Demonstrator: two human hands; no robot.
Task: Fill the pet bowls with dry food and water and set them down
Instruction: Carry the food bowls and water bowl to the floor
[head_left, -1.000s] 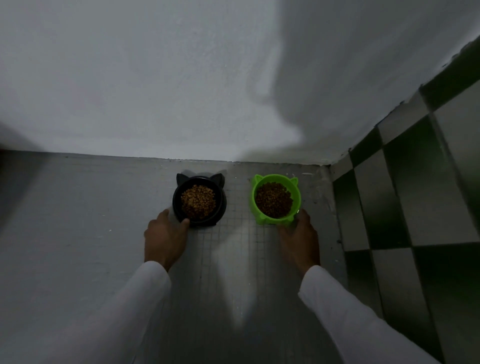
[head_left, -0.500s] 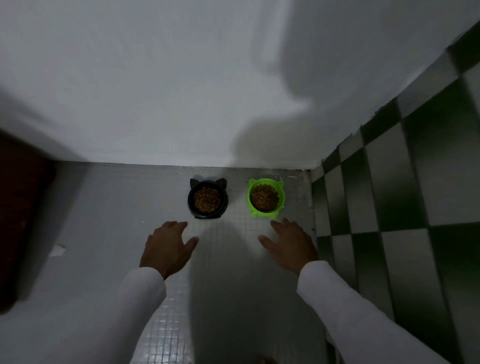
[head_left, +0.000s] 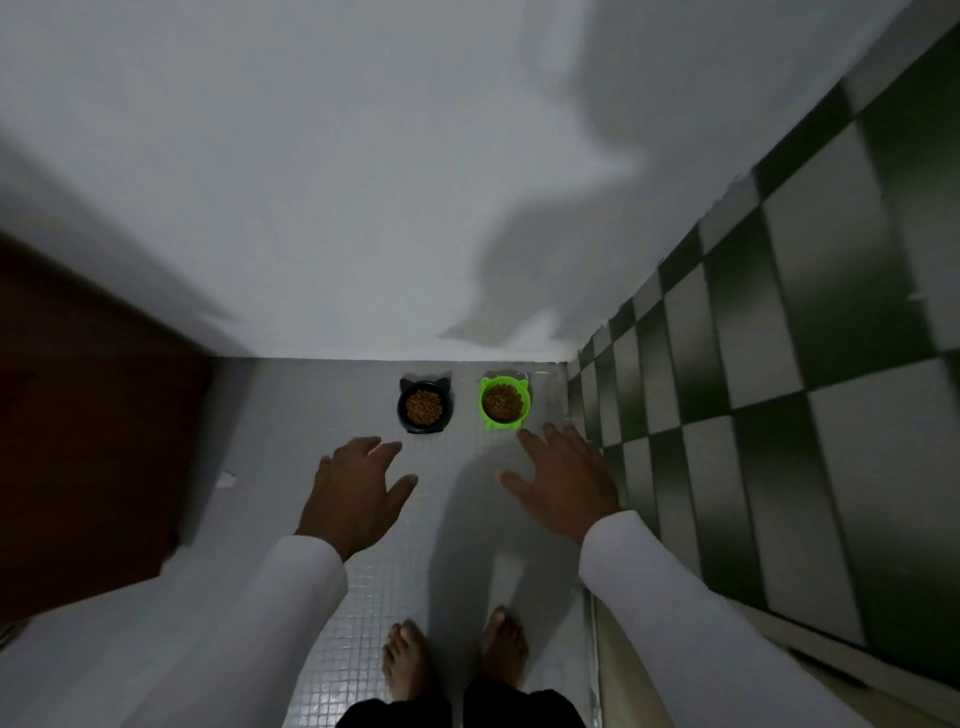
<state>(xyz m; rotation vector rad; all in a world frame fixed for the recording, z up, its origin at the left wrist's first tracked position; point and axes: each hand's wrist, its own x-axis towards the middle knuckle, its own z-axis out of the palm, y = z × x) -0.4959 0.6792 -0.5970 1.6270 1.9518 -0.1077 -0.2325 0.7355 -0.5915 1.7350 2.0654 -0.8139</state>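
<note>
A black cat-eared bowl (head_left: 410, 423) with brown dry food stands on the grey tiled floor by the white wall. To its right stands a green cat-eared bowl (head_left: 487, 420), also holding dry food. My left hand (head_left: 353, 496) hovers with spread fingers nearer to me than the black bowl, holding nothing. In front of the green bowl my right hand (head_left: 566, 480) is spread the same way and empty. Neither hand touches a bowl.
A white wall (head_left: 363, 208) backs the bowls. A green and white checked tile wall (head_left: 779, 364) runs along the right. A dark brown door or panel (head_left: 78, 441) is at the left. My bare feet (head_left: 452, 665) stand on the small-tiled floor (head_left: 291, 415).
Both hands let go of the bowls and drew back toward me, fingers spreading. The view has risen and pulled away, so the bowls look smaller and my feet show.
</note>
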